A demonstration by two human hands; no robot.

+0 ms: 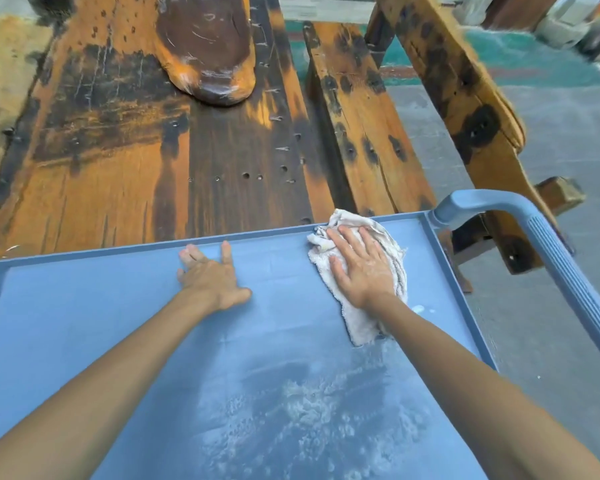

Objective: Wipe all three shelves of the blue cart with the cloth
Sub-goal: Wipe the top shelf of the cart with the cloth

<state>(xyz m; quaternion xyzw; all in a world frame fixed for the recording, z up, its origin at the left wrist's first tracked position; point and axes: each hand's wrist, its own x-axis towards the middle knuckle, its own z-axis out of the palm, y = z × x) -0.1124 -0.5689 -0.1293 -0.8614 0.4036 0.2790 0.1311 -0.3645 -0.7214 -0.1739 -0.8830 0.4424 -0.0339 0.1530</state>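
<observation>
A weathered wooden table [136, 150] fills the view from nine to twelve o'clock, butting against the far rim of the blue cart [84, 323]. On it, at about eleven o'clock, lies a dark polished wooden slab [207, 46]. At one o'clock a wooden bench [364, 126] runs alongside the table, and beyond it slants a heavy wooden beam [465, 109].

On the cart's top shelf [274, 341], the left hand [210, 275] rests flat near the far rim, fingers spread and relaxed, holding nothing. At its three o'clock, a little apart, the right hand [361, 265] presses flat with straight fingers on the white cloth [364, 271], which lies crumpled in the far right corner of the shelf. A pale powdery smear [309, 420] covers the shelf at six o'clock, between the forearms. The cart handle [551, 244] curves past at three o'clock.
</observation>
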